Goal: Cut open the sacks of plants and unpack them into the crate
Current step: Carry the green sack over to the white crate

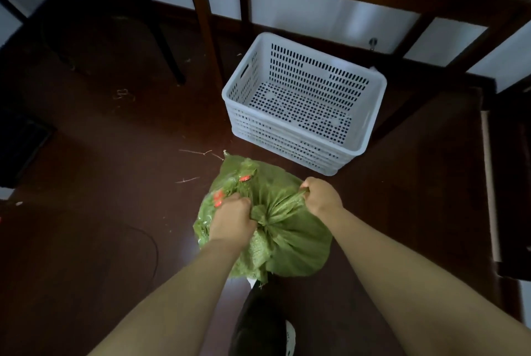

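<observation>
Obs: green sack [287, 238] on floor [115, 183] at my feet, just beside white crate [304, 103]. L hand [231, 220] fingers curled round gathered neck; R hand [321, 197] fingers pinching a fold of sack fabric.

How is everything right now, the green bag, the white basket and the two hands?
green sack: closed, neck bunched together.
white crate: upright on the floor, empty.
left hand: grips the sack's bunched neck.
right hand: grips a fold of the sack.

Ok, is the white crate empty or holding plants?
Empty. The crate shows its perforated bottom bare all over; the green sack sits outside it, gripped by left hand and right hand.
</observation>
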`<state>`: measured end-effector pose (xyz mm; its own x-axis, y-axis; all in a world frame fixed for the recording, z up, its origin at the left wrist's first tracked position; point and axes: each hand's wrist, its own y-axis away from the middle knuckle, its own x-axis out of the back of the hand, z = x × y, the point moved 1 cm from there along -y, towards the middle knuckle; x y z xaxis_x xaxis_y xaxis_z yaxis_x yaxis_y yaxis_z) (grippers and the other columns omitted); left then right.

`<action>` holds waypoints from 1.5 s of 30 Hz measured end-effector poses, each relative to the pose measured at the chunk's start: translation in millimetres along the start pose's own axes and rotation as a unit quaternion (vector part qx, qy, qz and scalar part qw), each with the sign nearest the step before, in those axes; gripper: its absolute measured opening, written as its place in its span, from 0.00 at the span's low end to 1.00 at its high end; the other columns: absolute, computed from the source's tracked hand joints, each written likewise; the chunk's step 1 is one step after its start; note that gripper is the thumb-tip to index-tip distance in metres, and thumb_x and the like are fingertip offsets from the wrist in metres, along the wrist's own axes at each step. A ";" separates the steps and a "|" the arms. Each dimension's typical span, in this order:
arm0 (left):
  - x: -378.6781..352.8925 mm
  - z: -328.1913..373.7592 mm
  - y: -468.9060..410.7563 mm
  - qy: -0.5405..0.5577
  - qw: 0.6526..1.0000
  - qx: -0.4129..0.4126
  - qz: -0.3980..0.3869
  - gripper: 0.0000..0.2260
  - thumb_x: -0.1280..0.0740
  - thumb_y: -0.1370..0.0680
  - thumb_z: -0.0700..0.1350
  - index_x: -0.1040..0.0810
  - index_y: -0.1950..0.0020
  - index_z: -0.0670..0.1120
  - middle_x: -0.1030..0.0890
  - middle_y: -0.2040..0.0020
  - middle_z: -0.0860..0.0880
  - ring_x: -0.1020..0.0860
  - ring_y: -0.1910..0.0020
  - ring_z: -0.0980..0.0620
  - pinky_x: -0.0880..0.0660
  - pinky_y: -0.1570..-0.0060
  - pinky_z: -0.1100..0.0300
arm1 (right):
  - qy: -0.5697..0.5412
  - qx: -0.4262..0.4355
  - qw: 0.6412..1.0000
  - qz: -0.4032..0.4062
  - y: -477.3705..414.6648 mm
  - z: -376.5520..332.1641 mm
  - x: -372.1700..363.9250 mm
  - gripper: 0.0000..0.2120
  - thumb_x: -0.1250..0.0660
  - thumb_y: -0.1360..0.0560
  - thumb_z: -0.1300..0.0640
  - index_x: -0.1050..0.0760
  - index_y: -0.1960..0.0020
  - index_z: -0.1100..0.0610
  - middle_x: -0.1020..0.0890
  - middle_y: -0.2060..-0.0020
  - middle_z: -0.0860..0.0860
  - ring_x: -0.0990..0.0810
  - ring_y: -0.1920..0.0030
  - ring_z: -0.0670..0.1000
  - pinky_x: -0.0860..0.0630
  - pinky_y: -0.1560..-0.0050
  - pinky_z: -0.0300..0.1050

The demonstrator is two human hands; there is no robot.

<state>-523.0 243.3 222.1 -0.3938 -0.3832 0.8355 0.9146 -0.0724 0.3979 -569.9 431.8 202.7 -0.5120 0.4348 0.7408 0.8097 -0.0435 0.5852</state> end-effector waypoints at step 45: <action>-67.1 173.7 -459.9 -0.106 0.981 -0.113 -0.119 0.38 0.25 0.31 0.39 0.38 0.25 0.48 0.27 0.32 0.46 0.26 0.36 0.45 0.28 0.41 0.55 | -0.207 0.159 0.963 -0.073 -392.2 115.1 115.9 0.06 0.31 0.28 0.70 0.21 0.53 0.63 0.18 0.63 0.56 0.18 0.62 0.52 0.18 0.59 0.42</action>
<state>-933.2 462.2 48.8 -0.5864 -0.1321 0.7991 0.7826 -0.3469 0.5169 -913.8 602.8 21.1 -0.5228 0.7393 0.4244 0.8177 0.2942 0.4948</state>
